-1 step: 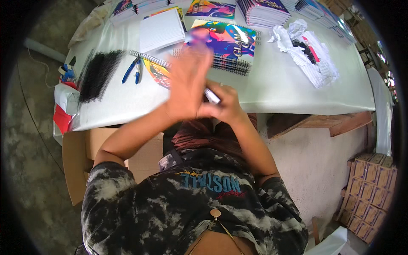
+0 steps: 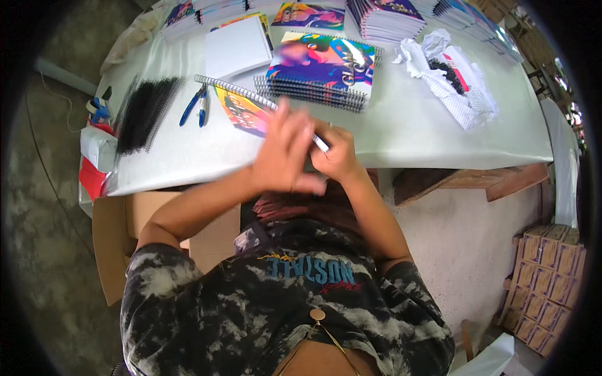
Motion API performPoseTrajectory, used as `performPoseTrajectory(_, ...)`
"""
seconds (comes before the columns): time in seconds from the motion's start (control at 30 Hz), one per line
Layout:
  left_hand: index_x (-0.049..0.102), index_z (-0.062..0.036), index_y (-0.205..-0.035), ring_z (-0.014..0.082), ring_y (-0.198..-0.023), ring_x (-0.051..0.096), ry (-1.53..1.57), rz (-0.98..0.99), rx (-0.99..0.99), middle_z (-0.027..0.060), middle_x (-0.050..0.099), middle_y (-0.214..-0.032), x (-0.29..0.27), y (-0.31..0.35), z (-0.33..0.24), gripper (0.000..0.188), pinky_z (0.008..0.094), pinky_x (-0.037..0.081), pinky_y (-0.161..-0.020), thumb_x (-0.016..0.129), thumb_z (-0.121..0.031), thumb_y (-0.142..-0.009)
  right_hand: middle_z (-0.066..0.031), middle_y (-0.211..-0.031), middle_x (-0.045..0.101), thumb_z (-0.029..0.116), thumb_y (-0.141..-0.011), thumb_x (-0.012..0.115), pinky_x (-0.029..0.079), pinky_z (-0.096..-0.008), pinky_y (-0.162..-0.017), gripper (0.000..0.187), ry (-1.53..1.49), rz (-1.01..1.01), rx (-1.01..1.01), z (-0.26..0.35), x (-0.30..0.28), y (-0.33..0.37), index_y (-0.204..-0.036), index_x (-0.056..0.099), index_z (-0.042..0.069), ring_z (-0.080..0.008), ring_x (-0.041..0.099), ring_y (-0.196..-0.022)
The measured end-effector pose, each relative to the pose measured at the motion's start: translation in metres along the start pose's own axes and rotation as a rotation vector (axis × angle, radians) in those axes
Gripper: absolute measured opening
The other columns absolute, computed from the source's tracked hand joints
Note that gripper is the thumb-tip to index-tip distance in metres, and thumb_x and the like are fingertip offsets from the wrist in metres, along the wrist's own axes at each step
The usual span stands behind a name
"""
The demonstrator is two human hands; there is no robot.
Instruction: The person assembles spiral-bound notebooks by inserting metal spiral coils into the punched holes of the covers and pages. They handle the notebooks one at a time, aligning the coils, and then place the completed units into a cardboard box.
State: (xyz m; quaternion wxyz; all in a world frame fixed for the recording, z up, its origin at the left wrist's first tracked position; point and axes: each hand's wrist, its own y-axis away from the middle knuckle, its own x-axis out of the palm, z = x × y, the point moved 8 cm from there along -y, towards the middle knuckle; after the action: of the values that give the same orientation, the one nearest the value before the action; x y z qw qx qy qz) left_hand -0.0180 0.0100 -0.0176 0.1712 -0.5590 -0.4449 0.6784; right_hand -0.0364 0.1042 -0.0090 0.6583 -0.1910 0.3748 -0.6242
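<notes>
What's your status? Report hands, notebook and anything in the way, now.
Right hand closed on near end of spiral notebook. Left hand open, blurred, partly hiding it. Notebook stack close beyond; contact unclear.

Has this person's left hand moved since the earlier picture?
Yes. The left hand has drawn back toward the body: it overlapped the stack of spiral notebooks, and now reaches only about its near edge.

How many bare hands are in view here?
2: the left hand, open and blurred, partly hiding a colourful spiral notebook; the right hand, to its right, gripping that notebook's near end. No other hand is visible.
</notes>
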Motion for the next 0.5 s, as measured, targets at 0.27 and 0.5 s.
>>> performPoseTrajectory(0.27,0.016,0.0023,-0.138,0.0501,-0.123,0.024,-0.049,0.018,0.000,0.0302,0.025,-0.133,0.006,-0.017,0.000,0.107,0.0617,0.018,-0.098,0.048,-0.073,-0.070,-0.0153,-0.105,0.062,-0.002,-0.070,0.061,0.051,-0.0356,-0.075,0.047,0.031,0.017,0.034,-0.011,-0.004,0.002,-0.116,0.056,0.006,-0.0317,0.062,-0.088)
performPoseTrajectory(0.5,0.009,0.0096,-0.138,0.0397,-0.134,0.014,0.623,0.222,-0.456,0.0302,0.010,-0.143,-0.027,-0.066,-0.020,0.069,0.0396,0.017,-0.108,0.047,-0.022,-0.089,-0.0202,-0.138,0.031,0.024,-0.075,0.062,0.017,-0.0495,-0.105,0.072,-0.112,-0.121,-0.209,0.048,-0.016,-0.036,-0.136,0.029,0.003,-0.0374,0.029,-0.128)
